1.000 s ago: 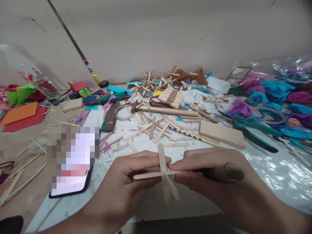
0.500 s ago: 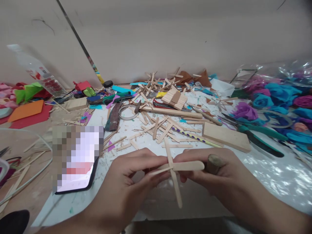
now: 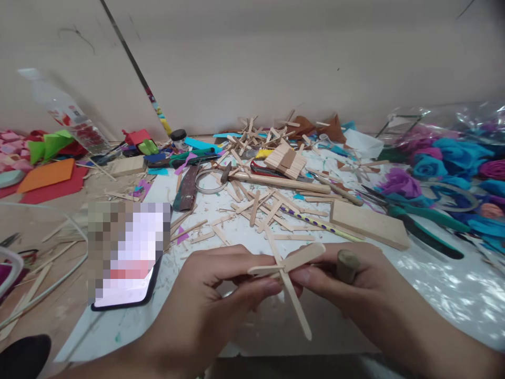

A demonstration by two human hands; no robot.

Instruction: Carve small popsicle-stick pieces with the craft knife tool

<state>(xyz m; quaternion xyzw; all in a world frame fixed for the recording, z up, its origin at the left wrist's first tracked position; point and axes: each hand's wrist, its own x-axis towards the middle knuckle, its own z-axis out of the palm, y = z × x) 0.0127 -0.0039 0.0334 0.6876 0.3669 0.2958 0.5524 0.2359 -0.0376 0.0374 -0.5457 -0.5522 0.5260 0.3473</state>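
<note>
Craft sticks joined in a cross (image 3: 298, 305) are pinched at their middle between my two hands, just above the near part of the work surface. My left hand (image 3: 232, 295) grips from the left with thumb and fingers. From the other side my right hand (image 3: 351, 289) presses its thumb and fingertips close to the crossing. A round greenish-brown handle end (image 3: 347, 266) pokes out of the right hand's grip; the rest of that tool is hidden. Beyond my hands, loose craft sticks (image 3: 272, 210) lie scattered around a purple-spotted yellow stick (image 3: 315, 222).
A hammer (image 3: 276, 181), a roll of tape (image 3: 209, 180) and a wood block (image 3: 369, 223) lie ahead. On the left are a phone (image 3: 130, 258) and a tilted plastic bottle (image 3: 69, 113). Green-handled pliers (image 3: 426, 231) and paper flowers (image 3: 453, 158) occupy the right.
The stick cross has turned in my fingers: its near end has swung right and its right arm now points upward. The view has shifted slightly, so the scene sits a little further right.
</note>
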